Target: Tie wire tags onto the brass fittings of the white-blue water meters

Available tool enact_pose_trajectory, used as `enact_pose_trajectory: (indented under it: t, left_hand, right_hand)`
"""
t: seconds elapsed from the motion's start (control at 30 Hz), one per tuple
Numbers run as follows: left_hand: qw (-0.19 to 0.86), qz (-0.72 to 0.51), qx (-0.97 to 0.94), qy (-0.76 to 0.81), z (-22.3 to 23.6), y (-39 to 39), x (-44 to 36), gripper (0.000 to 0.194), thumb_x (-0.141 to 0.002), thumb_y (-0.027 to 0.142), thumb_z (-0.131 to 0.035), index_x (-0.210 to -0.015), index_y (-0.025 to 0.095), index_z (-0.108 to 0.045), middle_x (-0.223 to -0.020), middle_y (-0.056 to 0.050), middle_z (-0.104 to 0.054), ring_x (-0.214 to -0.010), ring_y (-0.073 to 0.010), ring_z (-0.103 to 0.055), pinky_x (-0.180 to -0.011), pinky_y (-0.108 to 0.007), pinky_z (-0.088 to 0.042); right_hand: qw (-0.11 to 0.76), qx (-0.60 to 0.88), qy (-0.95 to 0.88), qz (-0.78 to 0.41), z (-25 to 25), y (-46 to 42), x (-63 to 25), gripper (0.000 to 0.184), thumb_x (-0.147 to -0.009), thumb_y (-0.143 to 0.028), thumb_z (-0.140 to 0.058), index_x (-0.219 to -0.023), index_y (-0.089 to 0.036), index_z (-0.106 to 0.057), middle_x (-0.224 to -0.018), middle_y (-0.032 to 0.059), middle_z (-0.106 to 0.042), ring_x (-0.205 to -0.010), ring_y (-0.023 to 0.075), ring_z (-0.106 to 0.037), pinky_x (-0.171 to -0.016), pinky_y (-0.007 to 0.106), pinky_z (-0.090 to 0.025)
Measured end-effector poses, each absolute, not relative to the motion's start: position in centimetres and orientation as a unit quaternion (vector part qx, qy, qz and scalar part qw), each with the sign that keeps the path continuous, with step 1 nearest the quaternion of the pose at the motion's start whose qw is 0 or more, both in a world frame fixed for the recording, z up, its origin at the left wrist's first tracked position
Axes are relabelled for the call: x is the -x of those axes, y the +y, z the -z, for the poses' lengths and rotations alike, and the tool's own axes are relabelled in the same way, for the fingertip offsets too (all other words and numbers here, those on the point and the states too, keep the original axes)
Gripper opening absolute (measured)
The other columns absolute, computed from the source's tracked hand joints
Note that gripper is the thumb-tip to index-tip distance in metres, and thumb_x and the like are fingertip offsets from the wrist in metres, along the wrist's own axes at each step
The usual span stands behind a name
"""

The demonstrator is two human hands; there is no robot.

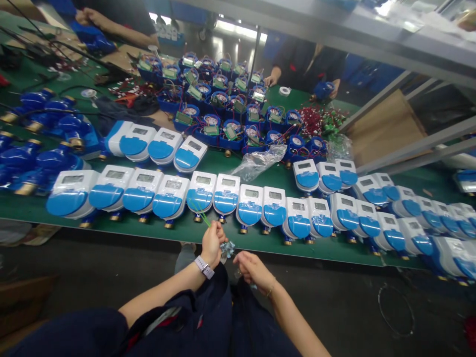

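Fronting bench above floor, left fingers clasp wires; right fingers curl, hold unclear.

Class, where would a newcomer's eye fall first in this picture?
Rows of white-and-blue devices stretch along the near side of the green table. Behind them, around the middle, crowd open blue units with bare circuit boards. In front, the left hand holds green strands.

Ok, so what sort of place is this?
Most likely an assembly workshop for meters: rows of blue-and-white meter-like units line a green workbench, with open blue housings and exposed circuit boards behind them.
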State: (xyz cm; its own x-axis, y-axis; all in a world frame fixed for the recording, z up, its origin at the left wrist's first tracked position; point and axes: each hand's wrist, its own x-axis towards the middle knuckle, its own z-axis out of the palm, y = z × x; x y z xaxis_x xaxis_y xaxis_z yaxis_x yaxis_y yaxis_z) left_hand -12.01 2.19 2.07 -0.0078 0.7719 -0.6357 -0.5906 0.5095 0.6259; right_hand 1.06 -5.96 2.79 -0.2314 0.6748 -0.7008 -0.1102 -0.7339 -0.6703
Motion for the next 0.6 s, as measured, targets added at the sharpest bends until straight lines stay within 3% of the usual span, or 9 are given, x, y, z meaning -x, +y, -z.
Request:
enact_pose_trajectory:
  t: [0.07,0.17,0.23,0.4,0.6]
  left_hand:
    - [0.699,-0.483,-0.08,0.522,-1.6,2.4,11.9,0.031,-0.077,0.047,-0.049,-0.068,0.019,-0.04,-0.045,0.011,-0.021,-0.035,-0.0032,-0.019,-0.04,-0.018,-0.028]
    - [0.703,-0.471,-0.078,0.527,-1.2,2.7,12.4,0.031,-0.075,0.048,-0.052,-0.07,0.018,-0.042,-0.046,0.011,-0.02,-0.035,-0.0032,-0.019,-0.04,-0.018,-0.028]
    - [0.714,-0.452,-0.08,0.529,-1.0,2.7,12.9,0.03,-0.075,0.047,-0.053,-0.071,0.018,-0.044,-0.046,0.012,-0.02,-0.035,-0.003,-0.018,-0.04,-0.019,-0.031]
    - [0.761,-0.398,-0.093,0.504,0.3,2.1,13.3,0.029,-0.074,0.044,-0.055,-0.076,0.016,-0.05,-0.047,0.012,-0.019,-0.036,-0.0027,-0.019,-0.046,-0.022,-0.036]
    - [0.802,-0.355,-0.074,0.475,1.3,1.9,12.8,0.029,-0.071,0.041,-0.059,-0.081,0.015,-0.05,-0.048,0.011,-0.024,-0.039,-0.0037,-0.026,-0.047,-0.021,-0.034]
  right_hand:
    - [0.317,0.634,-0.258,-0.656,-3.6,-5.2,-1.1,0.037,-0.073,-0.053,-0.053,-0.073,-0.016,-0.058,-0.042,-0.0093,-0.033,-0.036,0.0042,-0.022,-0.037,0.02,-0.021]
    - [0.378,0.718,-0.302,-0.5,-4.4,-4.6,-3.2,0.033,-0.066,-0.048,-0.062,-0.07,-0.015,-0.064,-0.051,-0.0021,-0.05,-0.046,0.009,-0.04,-0.045,0.023,-0.032]
    - [0.387,0.752,-0.329,-0.42,-4.8,-4.5,-4.8,0.032,-0.063,-0.046,-0.065,-0.068,-0.015,-0.066,-0.054,-0.0004,-0.054,-0.051,0.0115,-0.044,-0.049,0.025,-0.034]
    - [0.369,0.794,-0.382,-0.296,-5.6,-3.9,-5.8,0.031,-0.068,-0.045,-0.06,-0.065,-0.014,-0.062,-0.043,-0.0068,-0.031,-0.043,0.0083,-0.028,-0.043,0.023,-0.025]
    - [0.351,0.792,-0.432,-0.251,-5.1,-2.9,-4.6,0.03,-0.073,-0.043,-0.055,-0.064,-0.015,-0.061,-0.044,-0.0068,-0.031,-0.043,0.0083,-0.027,-0.045,0.022,-0.025]
